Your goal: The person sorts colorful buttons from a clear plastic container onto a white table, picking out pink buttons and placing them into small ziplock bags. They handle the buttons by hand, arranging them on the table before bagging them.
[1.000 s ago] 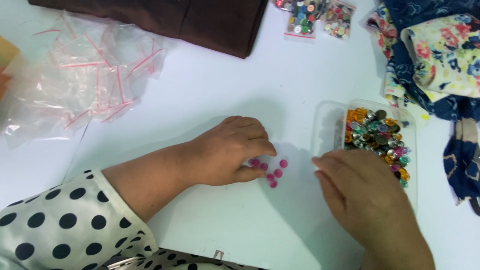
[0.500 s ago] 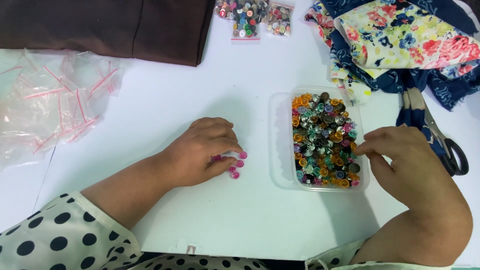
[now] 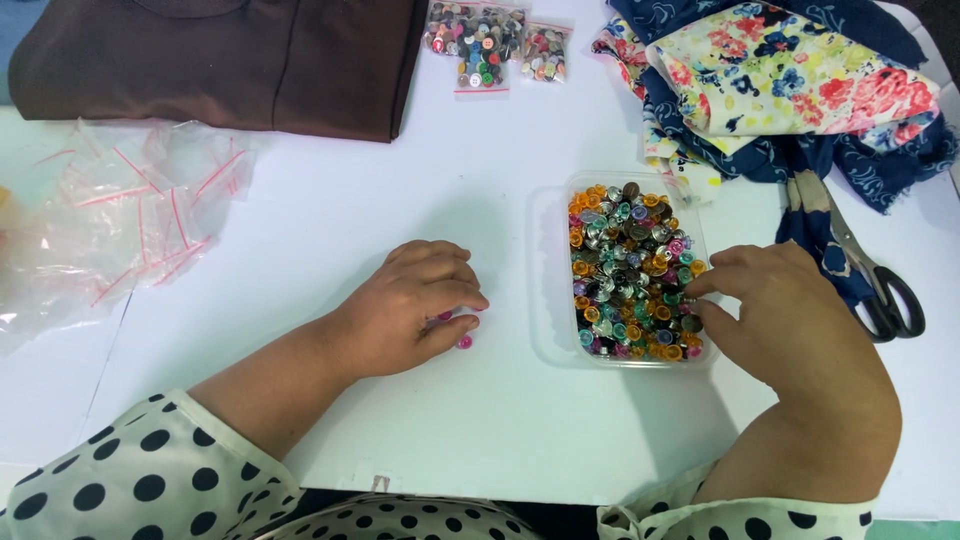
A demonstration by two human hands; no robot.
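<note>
My left hand (image 3: 405, 305) rests palm down on the white table (image 3: 330, 200), cupped over a few small pink buttons (image 3: 464, 341) that peek out under its fingers. A clear plastic tray (image 3: 548, 290) full of mixed coloured buttons (image 3: 625, 255) stands to the right. My right hand (image 3: 790, 320) lies at the tray's right side, its fingertips reaching in among the buttons; whether they pinch one is hidden.
A pile of clear zip bags (image 3: 110, 220) lies at the left. Brown fabric (image 3: 220, 60) is at the back left, bagged buttons (image 3: 490, 40) at the back middle, floral fabrics (image 3: 790, 80) at the back right, scissors (image 3: 870, 270) beside my right hand.
My right hand has moved from beside the pink buttons over to the tray's right side and into the buttons. My left hand has stayed over the pink buttons. The view shifted right.
</note>
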